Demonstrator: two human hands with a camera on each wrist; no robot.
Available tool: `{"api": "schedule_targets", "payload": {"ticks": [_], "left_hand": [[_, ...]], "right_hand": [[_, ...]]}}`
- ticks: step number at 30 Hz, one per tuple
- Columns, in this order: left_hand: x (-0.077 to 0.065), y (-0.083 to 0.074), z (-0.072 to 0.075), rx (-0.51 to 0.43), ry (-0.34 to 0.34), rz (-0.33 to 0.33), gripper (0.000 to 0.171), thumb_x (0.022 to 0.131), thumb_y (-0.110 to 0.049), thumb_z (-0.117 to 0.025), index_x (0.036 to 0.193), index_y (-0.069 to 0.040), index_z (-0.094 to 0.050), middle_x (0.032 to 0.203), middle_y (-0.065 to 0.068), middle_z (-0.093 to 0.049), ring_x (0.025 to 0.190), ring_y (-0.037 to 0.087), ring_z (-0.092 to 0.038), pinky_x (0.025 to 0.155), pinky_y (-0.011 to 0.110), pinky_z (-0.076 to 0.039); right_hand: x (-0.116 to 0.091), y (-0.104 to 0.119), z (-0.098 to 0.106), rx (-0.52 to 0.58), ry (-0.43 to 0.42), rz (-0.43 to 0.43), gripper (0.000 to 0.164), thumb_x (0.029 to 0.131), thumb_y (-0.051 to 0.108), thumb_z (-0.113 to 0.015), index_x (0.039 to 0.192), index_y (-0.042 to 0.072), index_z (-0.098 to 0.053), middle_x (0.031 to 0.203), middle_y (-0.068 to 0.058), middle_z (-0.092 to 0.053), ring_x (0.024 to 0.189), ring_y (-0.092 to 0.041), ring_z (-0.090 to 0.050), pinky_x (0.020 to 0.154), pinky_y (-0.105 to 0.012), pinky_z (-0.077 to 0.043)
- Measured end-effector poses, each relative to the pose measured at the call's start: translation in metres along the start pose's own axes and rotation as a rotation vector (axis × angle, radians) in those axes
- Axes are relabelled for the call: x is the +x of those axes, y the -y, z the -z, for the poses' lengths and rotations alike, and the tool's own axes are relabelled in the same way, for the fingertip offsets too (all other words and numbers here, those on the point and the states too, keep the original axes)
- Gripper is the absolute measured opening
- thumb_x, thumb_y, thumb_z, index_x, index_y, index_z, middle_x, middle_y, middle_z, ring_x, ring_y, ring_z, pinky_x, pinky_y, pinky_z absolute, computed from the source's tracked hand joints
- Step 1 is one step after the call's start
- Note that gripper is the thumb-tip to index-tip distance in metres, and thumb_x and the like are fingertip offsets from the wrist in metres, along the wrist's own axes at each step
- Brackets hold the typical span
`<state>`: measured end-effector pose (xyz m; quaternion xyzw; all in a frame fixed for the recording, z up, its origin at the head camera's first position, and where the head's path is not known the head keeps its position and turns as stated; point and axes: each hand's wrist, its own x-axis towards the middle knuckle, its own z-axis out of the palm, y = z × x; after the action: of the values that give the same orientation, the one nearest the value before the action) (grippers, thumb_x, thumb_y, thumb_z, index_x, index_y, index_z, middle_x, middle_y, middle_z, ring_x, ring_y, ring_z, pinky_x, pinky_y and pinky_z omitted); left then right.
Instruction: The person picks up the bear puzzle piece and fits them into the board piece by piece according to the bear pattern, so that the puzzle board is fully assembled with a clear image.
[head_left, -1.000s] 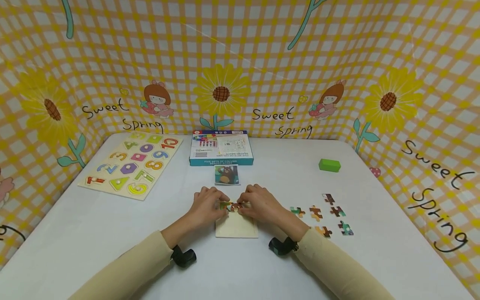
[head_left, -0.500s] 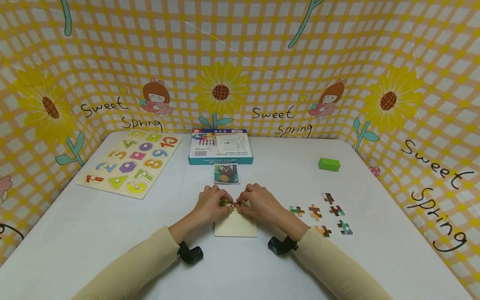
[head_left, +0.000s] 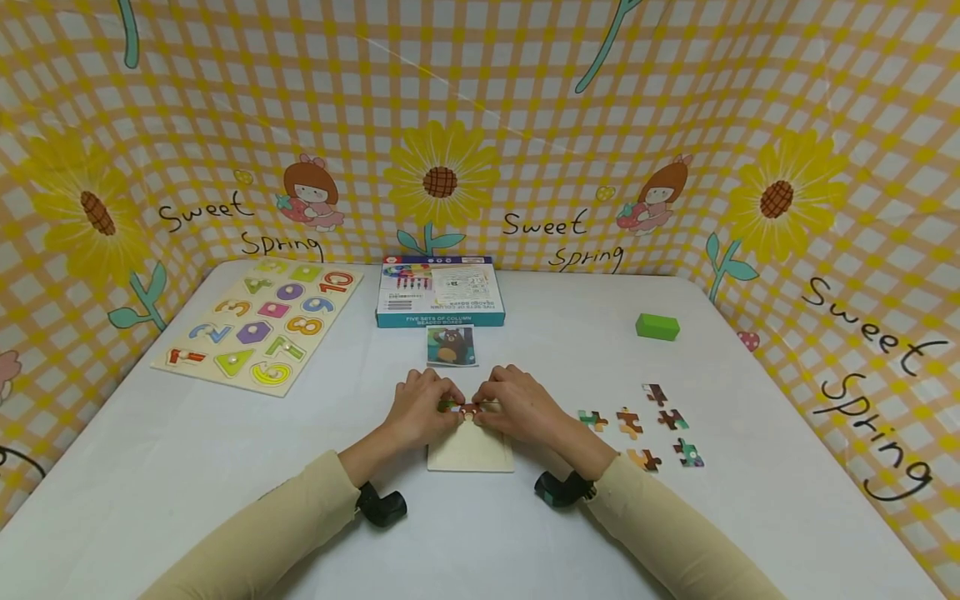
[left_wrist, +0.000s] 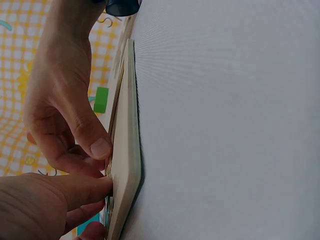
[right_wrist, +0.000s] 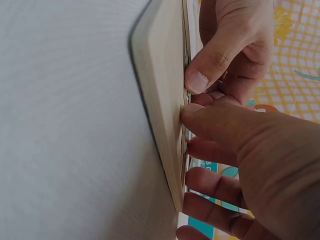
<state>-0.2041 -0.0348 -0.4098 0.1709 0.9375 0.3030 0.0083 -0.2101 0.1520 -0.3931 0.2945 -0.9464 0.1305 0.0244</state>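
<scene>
Left grip [head_left: 420, 410] drawn slightly nearer right grip [head_left: 521, 406] since earlier frame. Both pinch puzzle pieces [head_left: 469, 411] lying between them, row running left-right along far end of wooden board [head_left: 470, 450]; neither grip nearer.

The board [head_left: 470, 450] is cream, the block [head_left: 657, 327] green, the backdrop [head_left: 525, 108] yellow-checked.

Yellow-checked sunflower cloth [head_left: 525, 108] behind and beside a white table [head_left: 187, 467]
</scene>
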Motion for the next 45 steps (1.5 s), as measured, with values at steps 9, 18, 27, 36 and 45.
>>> {"api": "schedule_targets", "payload": {"ticks": [9, 18, 27, 36, 45], "left_hand": [[-0.002, -0.002, 0.0, -0.01, -0.006, 0.009, 0.016, 0.076, -0.02, -0.073, 0.092, -0.016, -0.07, 0.086, 0.003, -0.052, 0.085, 0.021, -0.039, 0.074, 0.034, -0.027], [-0.002, 0.0, -0.003, -0.03, -0.008, 0.005, 0.015, 0.076, -0.02, -0.073, 0.091, -0.016, -0.07, 0.085, 0.003, -0.052, 0.087, 0.022, -0.039, 0.076, 0.035, -0.028], [-0.002, 0.002, -0.004, -0.049, -0.008, 0.01, 0.017, 0.076, -0.02, -0.074, 0.092, -0.015, -0.07, 0.087, 0.003, -0.054, 0.089, 0.021, -0.039, 0.078, 0.036, -0.03], [-0.002, 0.001, -0.003, -0.052, -0.01, 0.009, 0.016, 0.076, -0.02, -0.073, 0.091, -0.015, -0.069, 0.089, 0.004, -0.055, 0.089, 0.021, -0.04, 0.078, 0.037, -0.03], [0.0, 0.002, -0.005, -0.06, -0.016, 0.016, 0.016, 0.076, -0.019, -0.073, 0.09, -0.015, -0.07, 0.09, 0.005, -0.055, 0.089, 0.021, -0.039, 0.078, 0.036, -0.029]], "right_hand": [[0.0, 0.002, 0.002, 0.025, 0.026, -0.033, 0.022, 0.08, 0.028, -0.073, 0.099, 0.017, -0.073, 0.089, 0.001, -0.06, 0.083, -0.014, -0.047, 0.071, -0.028, -0.036], [-0.009, -0.009, 0.015, 0.078, 0.031, -0.071, 0.027, 0.08, 0.028, -0.072, 0.103, 0.015, -0.072, 0.095, 0.0, -0.063, 0.088, -0.016, -0.05, 0.077, -0.03, -0.039], [-0.032, -0.038, 0.037, 0.137, -0.05, -0.126, 0.03, 0.081, 0.025, -0.072, 0.107, 0.011, -0.07, 0.101, -0.006, -0.064, 0.098, -0.024, -0.052, 0.083, -0.039, -0.043], [-0.063, -0.082, 0.054, 0.16, -0.087, -0.183, 0.031, 0.083, 0.024, -0.07, 0.111, 0.009, -0.068, 0.107, -0.009, -0.062, 0.103, -0.026, -0.051, 0.083, -0.041, -0.044], [-0.093, -0.122, 0.07, 0.144, -0.091, -0.289, 0.034, 0.086, 0.025, -0.067, 0.113, 0.006, -0.066, 0.112, -0.014, -0.059, 0.105, -0.032, -0.049, 0.081, -0.042, -0.043]]}}
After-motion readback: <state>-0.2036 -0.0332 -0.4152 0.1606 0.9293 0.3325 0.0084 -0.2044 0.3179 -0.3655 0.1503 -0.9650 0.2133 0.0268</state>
